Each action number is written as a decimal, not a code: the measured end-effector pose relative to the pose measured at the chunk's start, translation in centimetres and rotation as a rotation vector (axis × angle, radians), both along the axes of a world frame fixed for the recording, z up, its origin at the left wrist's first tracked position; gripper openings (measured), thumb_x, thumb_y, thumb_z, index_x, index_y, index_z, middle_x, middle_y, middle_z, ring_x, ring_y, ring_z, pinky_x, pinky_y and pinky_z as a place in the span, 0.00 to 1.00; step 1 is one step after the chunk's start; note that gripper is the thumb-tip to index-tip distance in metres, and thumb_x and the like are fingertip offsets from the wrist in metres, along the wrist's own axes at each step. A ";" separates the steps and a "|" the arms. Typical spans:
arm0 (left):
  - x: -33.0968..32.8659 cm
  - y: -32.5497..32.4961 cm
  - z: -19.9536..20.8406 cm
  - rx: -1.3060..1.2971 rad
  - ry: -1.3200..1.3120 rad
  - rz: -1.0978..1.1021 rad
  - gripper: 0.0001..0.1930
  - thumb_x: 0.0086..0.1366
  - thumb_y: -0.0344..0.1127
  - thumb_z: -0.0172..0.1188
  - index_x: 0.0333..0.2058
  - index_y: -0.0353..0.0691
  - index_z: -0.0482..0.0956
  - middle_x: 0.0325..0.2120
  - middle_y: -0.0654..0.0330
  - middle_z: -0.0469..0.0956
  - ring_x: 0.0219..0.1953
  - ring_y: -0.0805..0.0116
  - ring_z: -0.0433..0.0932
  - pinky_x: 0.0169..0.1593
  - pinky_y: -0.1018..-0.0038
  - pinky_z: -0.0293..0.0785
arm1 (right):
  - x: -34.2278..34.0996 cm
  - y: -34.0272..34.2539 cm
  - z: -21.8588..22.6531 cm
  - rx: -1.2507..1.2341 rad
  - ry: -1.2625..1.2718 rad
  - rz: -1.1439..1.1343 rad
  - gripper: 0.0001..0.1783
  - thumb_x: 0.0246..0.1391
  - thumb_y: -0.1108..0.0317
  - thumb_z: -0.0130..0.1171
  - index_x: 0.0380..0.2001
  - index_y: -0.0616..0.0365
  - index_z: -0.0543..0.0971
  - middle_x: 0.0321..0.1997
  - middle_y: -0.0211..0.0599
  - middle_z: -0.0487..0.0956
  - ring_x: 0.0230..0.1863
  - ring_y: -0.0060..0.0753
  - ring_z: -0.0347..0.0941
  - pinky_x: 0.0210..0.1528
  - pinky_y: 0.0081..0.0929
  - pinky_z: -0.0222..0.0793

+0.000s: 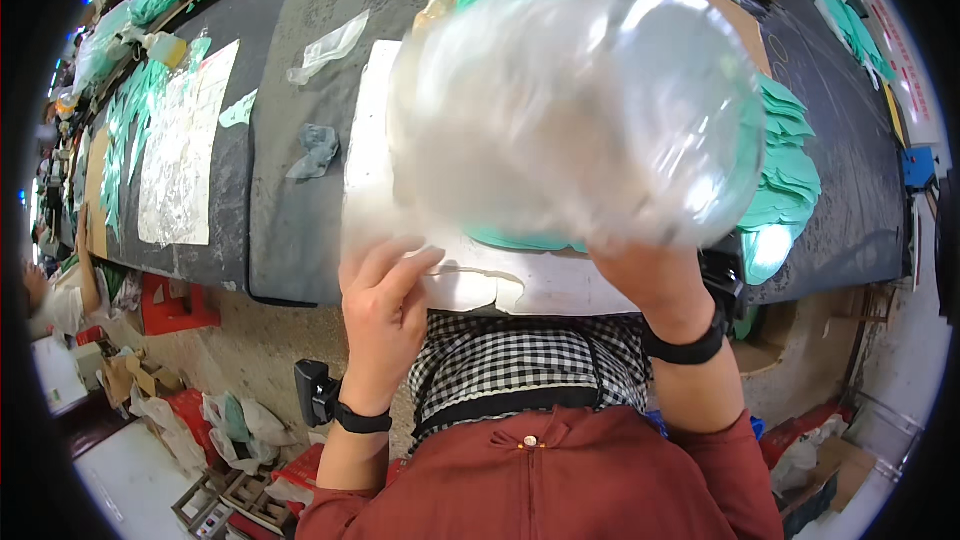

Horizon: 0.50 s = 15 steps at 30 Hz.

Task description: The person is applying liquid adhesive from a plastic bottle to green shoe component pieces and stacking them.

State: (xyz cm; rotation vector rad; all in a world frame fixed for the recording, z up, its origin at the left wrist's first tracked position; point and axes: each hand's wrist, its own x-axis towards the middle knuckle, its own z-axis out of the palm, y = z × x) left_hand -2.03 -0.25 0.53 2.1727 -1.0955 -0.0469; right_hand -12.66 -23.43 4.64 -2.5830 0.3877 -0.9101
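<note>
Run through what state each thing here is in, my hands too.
Clear plastic bag: puffed out, blurred
Left hand: fingers part-curled near the bag
Right hand: partly hidden by the bag
Green sheets: stacked, edges uneven
Plastic scrap: crumpled
White paper: flat, wrinkled

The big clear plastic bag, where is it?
In the head view, the bag is upper centre-right, above the right hand, partly hiding stacked green sheets.

A blurred clear plastic bag [585, 90] balloons above the tabletop [285, 215]. The right hand [648, 278] meets its underside, fingers hidden; the left hand [380, 290], loosely curled, is at its lower side, contact unclear. Beneath, a white board [575, 288] reaches the tabletop's near edge; green sheets [785, 185] lie stacked toward the right edge.
</note>
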 end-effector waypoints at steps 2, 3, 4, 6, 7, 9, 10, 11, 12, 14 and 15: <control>0.2 0.0 -1.3 0.170 0.098 -0.092 0.18 0.54 0.20 0.63 0.43 0.41 0.87 0.46 0.51 0.83 0.52 0.44 0.77 0.58 0.55 0.72 | -0.8 -0.4 1.5 0.170 -0.012 0.123 0.28 0.45 0.73 0.77 0.51 0.66 0.80 0.44 0.49 0.86 0.42 0.46 0.85 0.45 0.37 0.80; 0.1 -0.9 -1.4 0.169 0.105 -0.106 0.18 0.54 0.20 0.63 0.43 0.41 0.87 0.46 0.51 0.83 0.52 0.44 0.77 0.58 0.55 0.72 | -1.1 -0.5 2.2 0.258 -0.018 0.187 0.28 0.45 0.72 0.77 0.52 0.65 0.80 0.46 0.49 0.86 0.44 0.48 0.85 0.47 0.37 0.80; 0.2 -2.2 -1.3 0.053 0.071 -0.133 0.17 0.53 0.20 0.63 0.43 0.41 0.87 0.45 0.50 0.83 0.51 0.43 0.77 0.56 0.55 0.72 | -1.5 -0.7 2.7 0.347 -0.026 0.250 0.29 0.45 0.71 0.77 0.52 0.65 0.81 0.49 0.50 0.86 0.46 0.50 0.85 0.49 0.37 0.80; 0.0 -4.0 -0.8 -0.052 0.054 -0.171 0.17 0.53 0.20 0.64 0.42 0.41 0.86 0.44 0.50 0.82 0.49 0.42 0.77 0.53 0.53 0.72 | -3.9 -1.7 0.4 0.435 -0.117 0.235 0.31 0.47 0.70 0.76 0.56 0.64 0.80 0.54 0.52 0.85 0.50 0.50 0.85 0.52 0.36 0.80; 0.5 -4.7 0.3 0.026 -0.097 -0.224 0.17 0.54 0.20 0.64 0.43 0.43 0.86 0.46 0.53 0.82 0.50 0.46 0.77 0.54 0.53 0.70 | -5.9 -2.5 3.0 0.549 0.070 0.199 0.30 0.51 0.69 0.74 0.58 0.63 0.80 0.56 0.51 0.84 0.53 0.49 0.84 0.54 0.35 0.80; 0.4 -4.9 0.3 0.111 -0.063 -0.235 0.15 0.63 0.23 0.64 0.47 0.43 0.88 0.50 0.58 0.83 0.55 0.51 0.76 0.61 0.58 0.68 | -9.6 -2.8 1.1 0.681 -0.032 0.108 0.27 0.52 0.69 0.73 0.55 0.62 0.81 0.54 0.50 0.84 0.51 0.49 0.84 0.52 0.35 0.80; 0.5 -5.4 0.4 0.109 -0.065 -0.244 0.15 0.63 0.23 0.64 0.47 0.43 0.88 0.50 0.58 0.83 0.55 0.51 0.76 0.61 0.58 0.68 | -11.3 -3.0 0.1 0.737 -0.083 0.049 0.26 0.52 0.68 0.73 0.54 0.62 0.82 0.53 0.49 0.84 0.50 0.48 0.84 0.52 0.35 0.80; 0.5 -5.4 0.8 0.135 -0.059 -0.245 0.15 0.62 0.23 0.65 0.46 0.44 0.88 0.50 0.59 0.83 0.55 0.52 0.76 0.61 0.58 0.68 | -12.9 -3.3 -0.3 0.785 -0.130 -0.010 0.24 0.53 0.68 0.72 0.53 0.62 0.82 0.52 0.48 0.85 0.49 0.48 0.84 0.51 0.35 0.80; 0.6 -5.4 1.0 0.159 -0.046 -0.257 0.15 0.62 0.23 0.65 0.45 0.46 0.89 0.50 0.60 0.83 0.54 0.53 0.77 0.61 0.58 0.69 | -14.5 -3.6 -0.8 0.806 -0.168 -0.082 0.23 0.53 0.68 0.72 0.52 0.62 0.82 0.51 0.47 0.85 0.48 0.47 0.84 0.50 0.35 0.80; 0.8 -5.5 1.3 0.176 -0.046 -0.263 0.13 0.62 0.23 0.65 0.45 0.45 0.88 0.49 0.59 0.83 0.53 0.53 0.77 0.60 0.59 0.69 | -17.1 -4.7 -1.7 0.822 -0.242 -0.191 0.21 0.54 0.67 0.71 0.50 0.62 0.83 0.48 0.46 0.85 0.46 0.46 0.84 0.49 0.36 0.79; 0.9 -5.5 1.5 0.189 -0.047 -0.263 0.12 0.63 0.24 0.66 0.44 0.43 0.88 0.49 0.58 0.83 0.52 0.52 0.78 0.59 0.60 0.70 | -18.0 -5.0 -1.7 0.825 -0.279 -0.217 0.19 0.54 0.67 0.71 0.49 0.62 0.84 0.47 0.45 0.85 0.46 0.46 0.84 0.48 0.36 0.79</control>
